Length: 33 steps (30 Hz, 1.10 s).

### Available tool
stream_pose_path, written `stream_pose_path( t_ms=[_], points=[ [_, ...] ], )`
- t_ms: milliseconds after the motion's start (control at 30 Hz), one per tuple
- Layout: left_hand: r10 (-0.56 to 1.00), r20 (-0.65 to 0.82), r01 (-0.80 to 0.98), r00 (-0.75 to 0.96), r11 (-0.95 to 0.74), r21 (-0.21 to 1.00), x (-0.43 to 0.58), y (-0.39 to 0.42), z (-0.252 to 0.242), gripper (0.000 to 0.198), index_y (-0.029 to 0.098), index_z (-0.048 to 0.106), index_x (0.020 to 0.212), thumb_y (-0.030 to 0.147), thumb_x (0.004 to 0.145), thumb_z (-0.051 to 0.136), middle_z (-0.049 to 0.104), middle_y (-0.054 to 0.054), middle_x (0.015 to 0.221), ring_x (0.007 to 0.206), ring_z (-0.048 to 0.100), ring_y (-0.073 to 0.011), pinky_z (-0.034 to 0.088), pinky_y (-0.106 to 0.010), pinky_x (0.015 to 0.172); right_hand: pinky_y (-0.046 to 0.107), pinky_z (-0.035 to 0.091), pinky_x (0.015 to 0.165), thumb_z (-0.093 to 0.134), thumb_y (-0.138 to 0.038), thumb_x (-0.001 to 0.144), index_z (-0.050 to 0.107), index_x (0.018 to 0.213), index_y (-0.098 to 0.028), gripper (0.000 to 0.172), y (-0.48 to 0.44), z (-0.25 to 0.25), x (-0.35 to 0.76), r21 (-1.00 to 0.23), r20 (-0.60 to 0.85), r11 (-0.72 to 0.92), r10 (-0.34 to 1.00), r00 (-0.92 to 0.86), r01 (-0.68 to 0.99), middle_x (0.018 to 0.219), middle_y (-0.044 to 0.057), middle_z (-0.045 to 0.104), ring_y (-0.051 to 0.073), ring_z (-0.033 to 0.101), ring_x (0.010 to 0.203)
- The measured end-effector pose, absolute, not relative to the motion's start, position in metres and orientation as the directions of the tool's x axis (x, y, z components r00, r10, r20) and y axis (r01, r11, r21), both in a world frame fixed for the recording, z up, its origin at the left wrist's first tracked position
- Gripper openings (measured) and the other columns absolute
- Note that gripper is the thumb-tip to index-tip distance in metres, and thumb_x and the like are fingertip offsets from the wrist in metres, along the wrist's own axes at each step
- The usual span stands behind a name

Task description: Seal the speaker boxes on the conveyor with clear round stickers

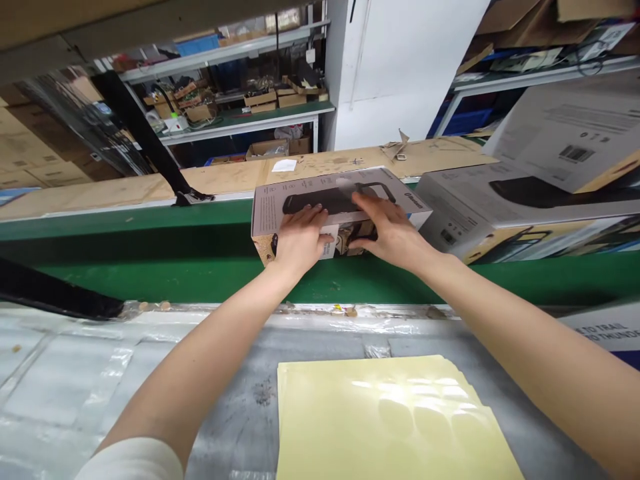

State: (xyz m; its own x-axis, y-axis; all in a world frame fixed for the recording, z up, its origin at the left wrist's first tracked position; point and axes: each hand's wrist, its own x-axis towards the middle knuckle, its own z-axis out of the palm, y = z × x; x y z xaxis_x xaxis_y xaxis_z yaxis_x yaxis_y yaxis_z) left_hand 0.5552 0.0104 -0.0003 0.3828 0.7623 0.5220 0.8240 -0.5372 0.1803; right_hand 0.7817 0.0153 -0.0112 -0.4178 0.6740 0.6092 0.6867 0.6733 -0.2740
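Yellow sheets (380,427) lie on the worktop (225,380). Beyond them, the left hand (300,240) and right hand (393,230) clamp a printed box (320,195), just beside larger boxes (520,207)

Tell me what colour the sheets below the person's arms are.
The sheets are pale yellow, clearest in the head view.

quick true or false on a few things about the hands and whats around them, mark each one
The left hand and right hand are both on one printed box: true.
The hands wear gloves: false, both are bare.
More printed boxes lie to the right of the hands: true.
The yellow sheets lie on the green band: false, they lie on a plastic-covered surface nearer the person.
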Motion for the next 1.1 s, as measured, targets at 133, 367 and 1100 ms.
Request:
stream_pose_path(
  t_ms=[133,367,1100],
  points=[
    [0.784,0.491,0.832,0.379,-0.521,0.190,0.557,0.007,0.001,0.046,0.015,0.070,0.132,0.020,0.087,0.080,0.064,-0.017,0.146,0.141,0.056,-0.0367,0.046,-0.057,0.115,0.045,0.059,0.084,0.080,-0.040,0.087,0.015,0.166,-0.029,0.102,0.045,0.009,0.772,-0.502,0.505,0.594,0.791,-0.345,0.628,0.118,0.012,0.067,0.030,0.070,0.095],
    [0.856,0.433,0.744,0.281,-0.480,0.465,0.523,0.002,0.032,0.027,0.022,0.077,0.118,0.019,0.091,0.073,0.073,-0.009,0.133,0.131,0.065,-0.0305,0.049,-0.044,0.114,0.037,0.052,0.070,0.083,-0.026,0.078,0.050,0.148,-0.024,0.078,0.089,0.042,0.746,-0.554,0.470,0.472,0.857,-0.210,0.686,0.082,0.001,0.064,0.023,0.061,0.072],
    [0.998,-0.032,-0.614,-0.048,-0.004,0.789,0.455,0.022,-0.011,0.061,0.017,0.068,0.117,0.017,0.057,0.074,0.075,0.000,0.085,0.075,0.070,-0.0219,0.051,-0.033,0.079,0.031,0.051,0.072,0.081,-0.004,0.068,0.056,0.097,-0.026,0.044,0.141,0.042,0.555,-0.771,0.270,0.528,0.777,-0.568,0.356,0.069,-0.007,0.064,0.017,0.063,0.070]
  ],
)
